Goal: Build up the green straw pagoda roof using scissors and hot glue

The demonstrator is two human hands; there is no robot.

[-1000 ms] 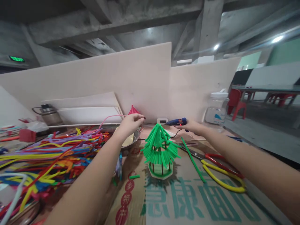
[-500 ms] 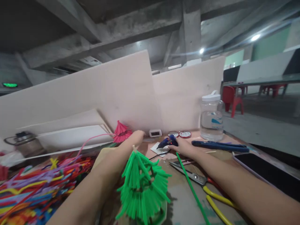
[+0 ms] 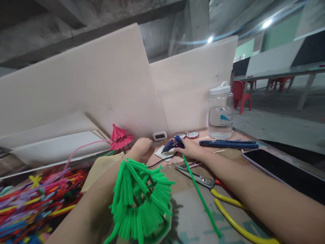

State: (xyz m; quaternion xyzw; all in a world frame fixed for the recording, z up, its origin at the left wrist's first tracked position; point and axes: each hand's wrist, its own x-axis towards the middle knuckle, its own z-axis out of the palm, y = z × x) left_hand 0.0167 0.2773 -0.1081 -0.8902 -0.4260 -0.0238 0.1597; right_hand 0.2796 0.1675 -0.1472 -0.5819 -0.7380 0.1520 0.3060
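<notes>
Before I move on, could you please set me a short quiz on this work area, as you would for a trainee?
1. Multiple choice: what are the fingers of the right hand touching?
A) a folded pink cloth
B) the blue plastic glue gun
C) a round wooden spoon
2. True or false: the clear plastic jug with a white lid stands upright.
3. Fill in the colour: the long, loose fuzzy stick by the metal scissors with red and yellow handles is ____.

Key: 1. B; 2. true; 3. green.
</notes>
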